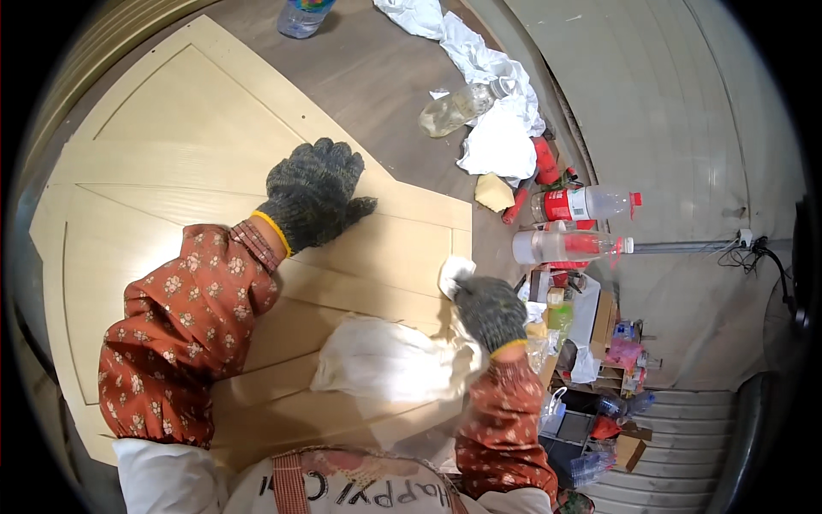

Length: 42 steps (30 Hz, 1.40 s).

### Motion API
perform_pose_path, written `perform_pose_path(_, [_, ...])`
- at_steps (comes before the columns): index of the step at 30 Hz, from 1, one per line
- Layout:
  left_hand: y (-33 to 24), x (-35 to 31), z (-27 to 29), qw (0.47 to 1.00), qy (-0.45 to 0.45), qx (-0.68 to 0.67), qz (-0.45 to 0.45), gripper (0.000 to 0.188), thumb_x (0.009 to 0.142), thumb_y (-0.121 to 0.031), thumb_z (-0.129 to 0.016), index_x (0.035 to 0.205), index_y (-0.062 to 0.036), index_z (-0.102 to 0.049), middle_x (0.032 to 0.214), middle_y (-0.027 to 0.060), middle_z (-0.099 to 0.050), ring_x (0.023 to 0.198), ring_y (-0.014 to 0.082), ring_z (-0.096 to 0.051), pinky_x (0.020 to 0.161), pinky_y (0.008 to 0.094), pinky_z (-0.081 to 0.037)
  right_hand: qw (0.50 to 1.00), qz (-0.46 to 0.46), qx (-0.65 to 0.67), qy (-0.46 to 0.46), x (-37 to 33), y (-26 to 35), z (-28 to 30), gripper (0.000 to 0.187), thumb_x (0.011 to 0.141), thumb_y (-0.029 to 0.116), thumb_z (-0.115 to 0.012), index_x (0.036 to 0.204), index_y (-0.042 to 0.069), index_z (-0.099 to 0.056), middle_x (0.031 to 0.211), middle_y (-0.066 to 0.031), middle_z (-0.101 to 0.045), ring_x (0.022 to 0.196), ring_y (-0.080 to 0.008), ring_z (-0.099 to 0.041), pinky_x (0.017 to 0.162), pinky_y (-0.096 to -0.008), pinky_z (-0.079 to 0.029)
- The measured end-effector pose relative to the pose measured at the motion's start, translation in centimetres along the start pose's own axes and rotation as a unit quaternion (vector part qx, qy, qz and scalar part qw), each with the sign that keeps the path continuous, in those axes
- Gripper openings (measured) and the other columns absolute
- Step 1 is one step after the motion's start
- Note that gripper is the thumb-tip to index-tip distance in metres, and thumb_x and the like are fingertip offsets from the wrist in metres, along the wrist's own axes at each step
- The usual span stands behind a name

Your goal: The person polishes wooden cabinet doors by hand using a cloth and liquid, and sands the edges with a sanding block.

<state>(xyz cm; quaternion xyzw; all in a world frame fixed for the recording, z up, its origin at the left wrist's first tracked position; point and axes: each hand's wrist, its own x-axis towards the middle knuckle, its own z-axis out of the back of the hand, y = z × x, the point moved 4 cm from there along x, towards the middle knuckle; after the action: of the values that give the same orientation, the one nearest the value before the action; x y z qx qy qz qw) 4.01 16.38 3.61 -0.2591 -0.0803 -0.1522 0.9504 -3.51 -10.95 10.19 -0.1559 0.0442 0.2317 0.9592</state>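
Two dark-gloved hands on a big cream panel [137,163] laid across the bench [368,94], pretty much filling its near side. Left hand [315,195] is palm down near the panel's far edge, thumb off to the side, not clamped on anything. Right hand [490,310] is over by the panel's right edge, fingers closed on a white cloth [385,360]; a bit pokes out past the fingertips and the rest trails back, bunched, over the near right part of the panel. Up toward the bench's far right edge it's kinda messy: a clear bottle [456,110] lying tipped by some crumpled white rags [501,141], a yellowish sponge [493,194] just beside those, then a red-labelled bottle [582,205] further right.
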Motion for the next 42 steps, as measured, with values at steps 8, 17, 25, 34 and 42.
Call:
perform_pose_path(8, [0.1,0.0,-0.1,0.999,-0.04,0.004,-0.018,0.048,0.085,-0.045,-0.065,0.113,-0.0065,-0.061,0.109,0.0142,-0.058,0.1,0.0343,-0.056,0.083,0.0467,-0.049,0.983,-0.155,0.09,-0.042,2.1,0.9,3.0,0.03,0.093,0.03,-0.056,0.106,0.008,-0.071,0.092,-0.0172,-0.07,0.086,-0.0356,-0.066,0.079,-0.0452,-0.052])
perform_pose_path(17, [0.3,-0.2,-0.4,0.999,-0.031,0.0,-0.014,0.049,0.085,-0.044,-0.065,0.115,-0.0064,-0.06,0.109,0.0143,-0.058,0.1,0.0346,-0.056,0.084,0.0468,-0.048,0.97,-0.209,0.102,-0.07,7.0,-2.9,-2.8,0.028,0.092,0.03,-0.052,0.09,0.008,-0.069,0.093,-0.0192,-0.068,0.089,-0.0375,-0.065,0.081,-0.0461,-0.051])
perform_pose_path(25, [0.1,-0.1,0.1,0.999,-0.034,-0.007,-0.001,0.044,0.083,-0.044,-0.067,0.106,-0.0068,-0.063,0.106,0.0136,-0.059,0.099,0.0349,-0.057,0.082,0.0473,-0.051,0.961,-0.251,0.115,0.024,-0.1,-1.9,-2.2,0.032,0.089,0.035,-0.057,0.111,0.015,-0.069,0.1,-0.0149,-0.07,0.095,-0.0337,-0.066,0.084,-0.0413,-0.053])
perform_pose_path(34, [0.0,0.0,-0.1,1.0,-0.007,-0.018,-0.015,0.049,0.084,-0.041,-0.068,0.116,-0.0041,-0.06,0.108,0.0154,-0.058,0.099,0.0346,-0.055,0.085,0.0457,-0.047,0.958,-0.229,0.153,-0.074,6.2,-1.3,-2.7,0.03,0.09,0.034,-0.063,0.097,0.006,-0.07,0.094,-0.0174,-0.071,0.089,-0.0345,-0.067,0.081,-0.0438,-0.052])
perform_pose_path(42, [0.1,-0.3,-0.2,1.0,-0.017,0.007,-0.008,0.049,0.083,-0.041,-0.07,0.117,-0.0057,-0.06,0.108,0.0151,-0.059,0.101,0.0344,-0.056,0.087,0.0454,-0.047,0.982,-0.154,0.07,-0.085,6.7,-0.1,-2.2,0.026,0.091,0.03,-0.054,0.092,0.007,-0.066,0.086,-0.0155,-0.069,0.086,-0.0352,-0.066,0.079,-0.0441,-0.052])
